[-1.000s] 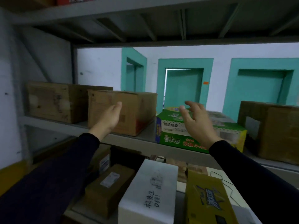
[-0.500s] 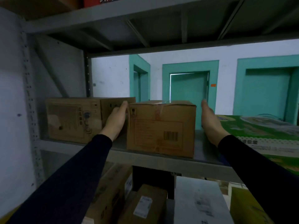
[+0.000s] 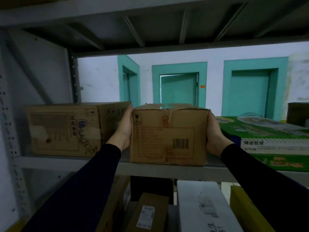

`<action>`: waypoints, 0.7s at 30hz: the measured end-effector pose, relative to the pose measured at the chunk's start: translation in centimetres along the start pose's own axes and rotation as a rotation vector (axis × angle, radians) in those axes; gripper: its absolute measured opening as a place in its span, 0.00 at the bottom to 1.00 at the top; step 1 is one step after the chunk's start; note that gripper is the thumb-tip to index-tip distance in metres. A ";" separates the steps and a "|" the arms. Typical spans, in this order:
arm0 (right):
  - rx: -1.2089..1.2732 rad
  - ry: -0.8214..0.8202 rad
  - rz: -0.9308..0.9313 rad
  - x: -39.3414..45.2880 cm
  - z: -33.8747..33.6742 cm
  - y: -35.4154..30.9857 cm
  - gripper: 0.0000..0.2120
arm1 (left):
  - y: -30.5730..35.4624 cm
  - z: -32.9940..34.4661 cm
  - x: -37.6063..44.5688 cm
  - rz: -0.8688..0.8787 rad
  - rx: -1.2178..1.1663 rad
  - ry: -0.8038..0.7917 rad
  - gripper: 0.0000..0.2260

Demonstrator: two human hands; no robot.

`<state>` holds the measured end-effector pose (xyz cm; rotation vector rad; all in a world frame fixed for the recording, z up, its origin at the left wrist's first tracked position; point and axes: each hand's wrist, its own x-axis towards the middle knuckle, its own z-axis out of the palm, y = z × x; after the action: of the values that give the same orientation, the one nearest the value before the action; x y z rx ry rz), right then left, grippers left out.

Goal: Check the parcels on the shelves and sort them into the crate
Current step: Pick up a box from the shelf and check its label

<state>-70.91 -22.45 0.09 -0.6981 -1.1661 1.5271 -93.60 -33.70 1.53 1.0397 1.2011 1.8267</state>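
A brown cardboard parcel (image 3: 168, 136) with a barcode and a printed frame on its front stands on the grey metal shelf (image 3: 160, 170), right in front of me. My left hand (image 3: 124, 129) presses flat against its left side. My right hand (image 3: 214, 134) presses against its right side. The parcel's bottom edge rests on the shelf at the front lip. No crate is in view.
A wider brown box (image 3: 65, 129) stands to the left, close to my left hand. A flat green box (image 3: 267, 139) lies to the right. On the lower shelf are brown parcels (image 3: 148, 213), a white box (image 3: 204, 208) and a yellow box (image 3: 247, 210). Another shelf hangs overhead.
My view has swung left and closer to the brown parcel. Both hands have gone from open in the air to clasping the parcel's two sides.
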 end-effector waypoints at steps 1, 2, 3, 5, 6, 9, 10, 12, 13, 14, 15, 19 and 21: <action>0.004 -0.003 -0.001 -0.6 -0.2 -0.1 0.31 | 0.4 0.2 -0.9 0.004 -0.002 0.005 0.30; 0.004 -0.013 -0.004 -1.4 -0.3 -0.3 0.30 | 0.6 0.3 -1.8 0.012 -0.005 0.010 0.31; 0.003 -0.028 -0.010 -2.4 -0.5 -0.6 0.30 | 0.9 0.5 -2.6 0.023 -0.007 0.012 0.31; 0.008 -0.057 -0.024 -4.4 -1.2 -1.4 0.30 | 1.6 1.2 -5.0 0.042 0.004 0.023 0.30; 0.011 -0.079 -0.030 -5.6 -1.6 -1.8 0.30 | 1.9 1.6 -6.4 0.058 0.009 0.033 0.29; 0.030 -0.162 -0.025 -9.8 -3.4 -3.3 0.32 | 3.0 3.5 -11.8 0.098 0.017 0.077 0.26; 0.024 -0.190 -0.037 -11.4 -4.0 -3.8 0.33 | 3.3 4.0 -13.7 0.115 0.021 0.084 0.26; 0.006 -0.224 -0.071 -14.4 -5.1 -4.6 0.35 | 3.8 4.9 -17.7 0.160 0.060 0.092 0.26; -0.012 -0.246 -0.077 -16.1 -5.9 -4.9 0.36 | 4.0 5.5 -20.3 0.178 0.086 0.117 0.27; -0.020 -0.267 -0.084 -17.7 -6.4 -5.3 0.35 | 4.3 5.8 -22.4 0.184 0.094 0.126 0.28; -0.032 -0.289 -0.079 -19.6 -7.1 -5.7 0.35 | 4.6 6.3 -25.1 0.190 0.109 0.147 0.30; -0.059 -0.389 -0.028 -25.5 -8.7 -7.2 0.37 | 5.9 7.5 -32.9 0.243 0.144 0.256 0.32; -0.060 -0.412 0.003 -27.8 -8.8 -7.7 0.37 | 6.4 7.8 -36.0 0.243 0.159 0.273 0.32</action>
<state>-52.24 -46.12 0.28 -0.4321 -1.5207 1.6926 -71.98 -64.18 0.85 1.0879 1.4530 2.1434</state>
